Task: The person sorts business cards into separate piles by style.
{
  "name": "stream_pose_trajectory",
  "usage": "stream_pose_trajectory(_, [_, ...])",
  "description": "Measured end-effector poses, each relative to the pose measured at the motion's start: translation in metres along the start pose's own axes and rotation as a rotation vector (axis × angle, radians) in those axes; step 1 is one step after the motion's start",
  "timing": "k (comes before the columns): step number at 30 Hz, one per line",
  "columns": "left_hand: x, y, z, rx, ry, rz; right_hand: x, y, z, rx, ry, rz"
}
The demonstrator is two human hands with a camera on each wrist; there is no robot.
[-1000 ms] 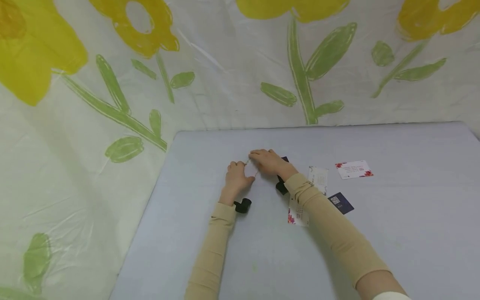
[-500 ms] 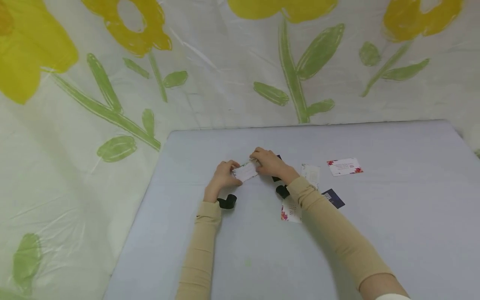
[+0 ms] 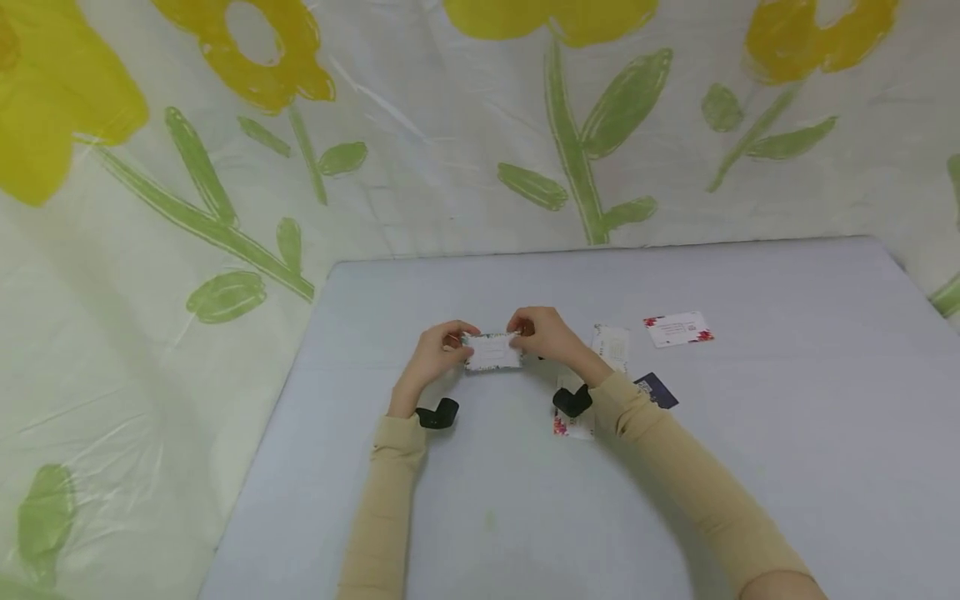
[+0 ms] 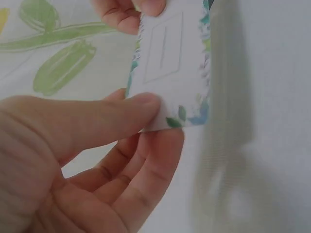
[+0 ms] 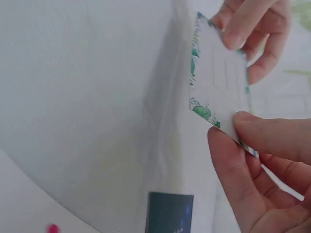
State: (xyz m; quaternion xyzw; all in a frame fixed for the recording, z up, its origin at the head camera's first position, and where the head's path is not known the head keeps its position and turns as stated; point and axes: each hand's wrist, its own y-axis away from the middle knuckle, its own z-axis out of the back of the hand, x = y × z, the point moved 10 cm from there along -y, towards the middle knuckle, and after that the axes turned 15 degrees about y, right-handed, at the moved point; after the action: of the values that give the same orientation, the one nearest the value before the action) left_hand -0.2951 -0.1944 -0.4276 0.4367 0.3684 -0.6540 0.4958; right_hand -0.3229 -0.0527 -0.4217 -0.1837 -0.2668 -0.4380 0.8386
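left hand (image 3: 435, 357) and right hand (image 3: 551, 340): each grip pinched one short end of the flat, leaf-bordered white card (image 3: 492, 353), above the pale counter (image 3: 487, 475), left of scattered rectangular cards (image 3: 678, 330).

Both arms are covered by plain beige sleeves. On the left sleeve (image 3: 381, 508), faint crosswise creases are noted along the length, and a wider band is formed at the left cuff (image 3: 400, 436). On the right sleeve (image 3: 693, 475), gathered folds are seen behind the right cuff (image 3: 617, 397); its far end is finished in a curved edge, beyond which the arm is bare. The left hand (image 3: 438, 354) and right hand (image 3: 551, 335) are left bare. A small, angular black device is worn at the left wrist (image 3: 438, 414) and another at the right (image 3: 572, 402).
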Motion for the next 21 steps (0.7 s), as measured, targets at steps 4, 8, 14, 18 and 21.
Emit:
stream_pose_trajectory(4, [0.002, 0.005, -0.007, 0.049, 0.006, 0.025, -0.004, 0.012, -0.005, 0.017, -0.038, -0.035])
stream_pose_trajectory(8, [0.005, 0.008, -0.013, 0.041, -0.014, 0.033, -0.005, 0.02, -0.01, -0.003, 0.015, -0.068])
stream_pose_trajectory(14, [0.005, 0.008, -0.015, -0.017, -0.097, -0.006, 0.0, 0.024, -0.014, -0.026, 0.275, -0.106])
stream_pose_trajectory(18, [0.004, 0.008, -0.017, -0.031, -0.199, -0.016, 0.005, 0.023, -0.015, -0.018, 0.399, -0.097])
stream_pose_trajectory(21, [0.004, 0.008, -0.018, -0.026, -0.287, 0.002, 0.007, 0.021, -0.017, -0.008, 0.436, -0.09])
